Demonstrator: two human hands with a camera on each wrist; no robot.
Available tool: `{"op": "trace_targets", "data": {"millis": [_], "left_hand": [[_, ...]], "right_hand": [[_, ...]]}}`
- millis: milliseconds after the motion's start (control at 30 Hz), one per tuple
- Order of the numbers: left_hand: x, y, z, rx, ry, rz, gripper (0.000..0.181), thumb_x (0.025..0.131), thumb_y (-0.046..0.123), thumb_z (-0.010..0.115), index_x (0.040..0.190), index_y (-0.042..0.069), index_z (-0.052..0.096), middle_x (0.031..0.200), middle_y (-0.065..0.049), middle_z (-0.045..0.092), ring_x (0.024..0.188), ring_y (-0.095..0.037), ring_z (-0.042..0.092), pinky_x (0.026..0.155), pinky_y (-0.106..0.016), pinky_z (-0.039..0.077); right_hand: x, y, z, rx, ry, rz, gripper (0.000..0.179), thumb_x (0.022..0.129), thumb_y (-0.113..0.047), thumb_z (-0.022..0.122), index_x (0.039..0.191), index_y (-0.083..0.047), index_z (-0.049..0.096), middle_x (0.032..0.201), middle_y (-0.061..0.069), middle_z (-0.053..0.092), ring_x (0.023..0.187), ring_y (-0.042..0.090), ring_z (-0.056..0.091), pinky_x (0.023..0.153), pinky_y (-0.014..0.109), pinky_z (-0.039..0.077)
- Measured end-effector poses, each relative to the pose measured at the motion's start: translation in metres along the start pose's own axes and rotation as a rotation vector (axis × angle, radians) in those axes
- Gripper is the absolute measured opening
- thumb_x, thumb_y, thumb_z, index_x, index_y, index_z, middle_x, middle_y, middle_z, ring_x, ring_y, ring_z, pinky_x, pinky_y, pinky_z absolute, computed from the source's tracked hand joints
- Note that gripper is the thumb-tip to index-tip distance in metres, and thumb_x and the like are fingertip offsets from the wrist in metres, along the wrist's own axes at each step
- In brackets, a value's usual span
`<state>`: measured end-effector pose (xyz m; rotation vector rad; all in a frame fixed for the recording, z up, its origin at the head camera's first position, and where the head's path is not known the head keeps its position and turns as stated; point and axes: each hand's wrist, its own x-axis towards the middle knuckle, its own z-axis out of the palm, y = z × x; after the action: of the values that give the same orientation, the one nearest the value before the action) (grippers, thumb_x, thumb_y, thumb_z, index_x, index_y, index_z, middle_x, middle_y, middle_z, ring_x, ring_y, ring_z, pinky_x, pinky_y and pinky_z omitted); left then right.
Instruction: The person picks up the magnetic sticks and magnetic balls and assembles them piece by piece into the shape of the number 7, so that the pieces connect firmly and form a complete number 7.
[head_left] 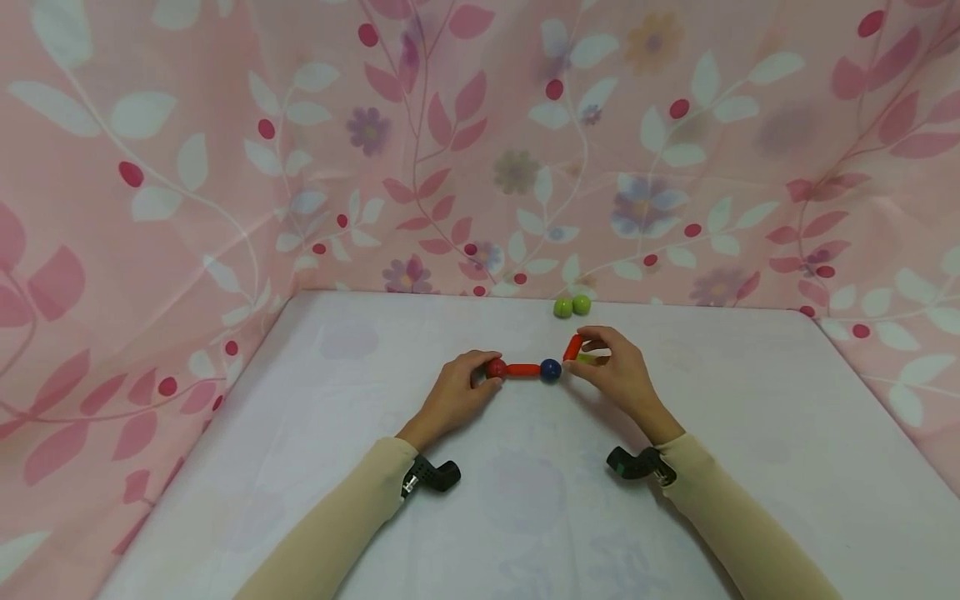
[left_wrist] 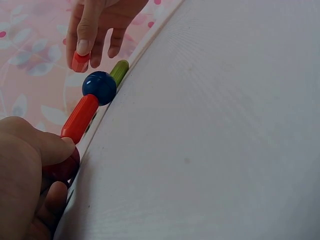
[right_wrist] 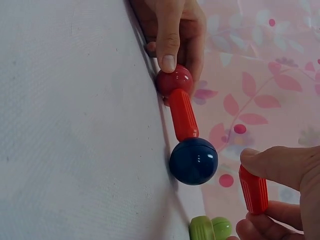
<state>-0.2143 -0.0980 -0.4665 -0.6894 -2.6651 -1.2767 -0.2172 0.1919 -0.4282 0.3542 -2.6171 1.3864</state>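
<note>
in the head view, the left hand [head_left: 455, 390] has thumb and fingers curled round a red ball [head_left: 495, 368], the gap no wider than the ball; from it a joined red rod [head_left: 522, 370] runs across to a blue ball [head_left: 551, 370], touching both balls, on the white table [head_left: 517, 517]. the right hand [head_left: 621, 372] pinches a loose red rod [head_left: 573, 347], tilted, near the blue ball. a green rod [head_left: 587, 358] lies partly hidden behind that hand, and 2 green balls [head_left: 563, 308] sit side by side near the far edge, before the flowered cloth [head_left: 450, 167]. in the left wrist view, the left thumb covers part of the red ball, while the blue ball blocks the near end of the green rod. in the right wrist view, the loose red rod is held between thumb and fingers, apart from the blue ball; the green rod covers part of 1 green ball.
</note>
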Motion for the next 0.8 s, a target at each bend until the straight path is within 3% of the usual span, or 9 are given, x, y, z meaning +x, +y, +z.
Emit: {"op": "trace_targets", "data": {"millis": [467,800], "left_hand": [[0.0,-0.001,0.0,0.008,0.006,-0.001,0.043,0.097,0.016,0.074,0.138,0.006,0.066,0.124,-0.005,0.067,0.086,-0.016,0.055,0.076,-0.034,0.047],[0.002,-0.003,0.002,0.01,0.006,-0.002,0.043,0.097,0.017,0.074,0.138,0.007,0.066,0.121,-0.003,0.067,0.083,-0.016,0.054,0.075,-0.033,0.046]], "right_hand": [[-0.006,-0.003,-0.005,0.031,0.002,0.03,0.055,0.086,-0.018,0.088,0.134,-0.004,0.064,0.126,0.012,0.064,0.116,0.031,0.06,0.094,0.051,0.053],[-0.015,-0.006,-0.003,0.051,0.005,-0.007,0.052,0.086,-0.013,0.088,0.131,-0.004,0.065,0.122,0.011,0.065,0.114,0.03,0.061,0.091,0.048,0.054]]}}
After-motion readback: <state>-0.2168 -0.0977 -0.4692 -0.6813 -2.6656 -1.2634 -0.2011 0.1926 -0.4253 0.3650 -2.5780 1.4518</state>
